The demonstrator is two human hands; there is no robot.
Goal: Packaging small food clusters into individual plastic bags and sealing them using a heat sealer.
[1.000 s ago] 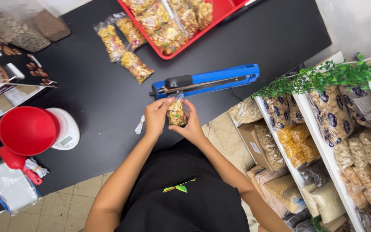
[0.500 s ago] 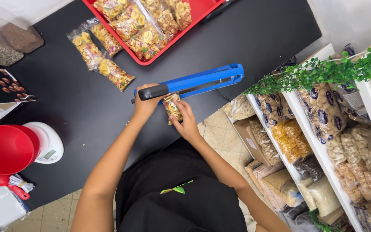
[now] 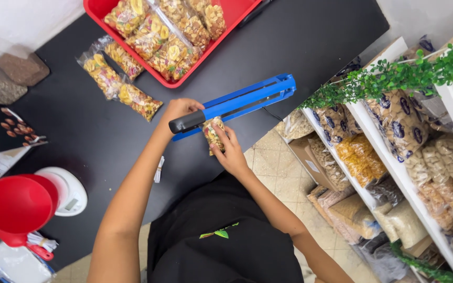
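Note:
A blue heat sealer point(image 3: 247, 99) with a black handle lies on the black table point(image 3: 300, 42). My left hand point(image 3: 178, 111) rests on the handle end, with the arm of the sealer down. My right hand point(image 3: 230, 152) holds a small clear bag of mixed snacks point(image 3: 213, 133), whose top is tucked into the sealer's jaw. Several sealed snack bags point(image 3: 119, 78) lie on the table to the left. A red tray point(image 3: 100, 8) full of more bags stands at the back.
A red funnel point(image 3: 11, 204) sits on a white scale point(image 3: 72, 191) at the left. White shelves point(image 3: 394, 173) on the right hold packed goods, with green plastic foliage point(image 3: 394, 76) along the top. Cardboard boxes point(image 3: 310, 157) stand on the tiled floor.
My left hand went from the bag to the sealer's black handle and brought it down. The bag's top now sits inside the sealer, held by my right hand alone.

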